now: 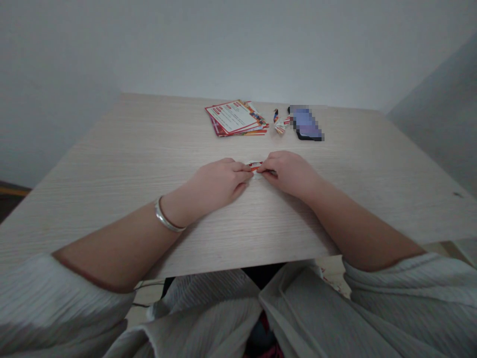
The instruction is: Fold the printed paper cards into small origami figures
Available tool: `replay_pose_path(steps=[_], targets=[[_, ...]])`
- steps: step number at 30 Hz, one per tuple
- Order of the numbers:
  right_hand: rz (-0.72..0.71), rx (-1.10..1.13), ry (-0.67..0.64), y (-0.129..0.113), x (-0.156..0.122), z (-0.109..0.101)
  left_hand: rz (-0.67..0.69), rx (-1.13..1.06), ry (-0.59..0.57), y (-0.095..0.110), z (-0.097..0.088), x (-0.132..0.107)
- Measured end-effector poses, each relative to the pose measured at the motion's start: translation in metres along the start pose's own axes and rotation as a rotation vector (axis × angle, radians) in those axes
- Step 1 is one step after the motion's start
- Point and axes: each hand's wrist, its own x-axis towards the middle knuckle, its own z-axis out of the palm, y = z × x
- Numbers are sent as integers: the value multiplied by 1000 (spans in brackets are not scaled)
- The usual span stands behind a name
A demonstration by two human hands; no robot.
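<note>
Between my hands, at the middle of the table, lies a small piece of red and white printed paper [255,166], mostly covered by fingers. My left hand [222,183] is closed, its fingers pressed together on the paper's left end. From the other side my right hand [288,171] pinches the right end between thumb and fingers. The paper seems narrow and folded, though how it is folded cannot be made out.
Behind the hands is a stack of printed leaflets [234,118]. To its right sit a folded, colourful paper shape [279,125] and a phone [307,124] with a blurred screen. The pale wooden table [122,154] meets a wall at its far edge.
</note>
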Motion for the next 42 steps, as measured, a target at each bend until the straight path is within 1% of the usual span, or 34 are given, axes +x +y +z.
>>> replay_pose_path(steps=[5,8,14,17,20,25,27,31,37,42], targets=[[-29,-35,-15,2,-2,0,-1,7,-4,1,-2,0],[-49,-40,4,3,-4,0,11,15,-3,-1,-1,0],[-50,-70,15,2,-3,3,22,24,-9,-8,0,-3],[-24,-65,31,3,-1,6,34,61,-14,-8,1,-3],[-22,-46,33,3,0,8,14,75,-14,-7,1,-1],[-15,-35,13,3,-1,5,-7,59,-37,-6,-2,-2],[-18,-41,11,4,-1,4,-9,84,-22,-5,-5,-4],[-46,-89,44,3,-4,3,-53,175,17,-1,-8,-5],[-75,-185,12,-6,-10,-4,37,152,50,-3,-4,-1],[-89,-171,13,-5,-9,-4,6,137,6,-6,-2,0]])
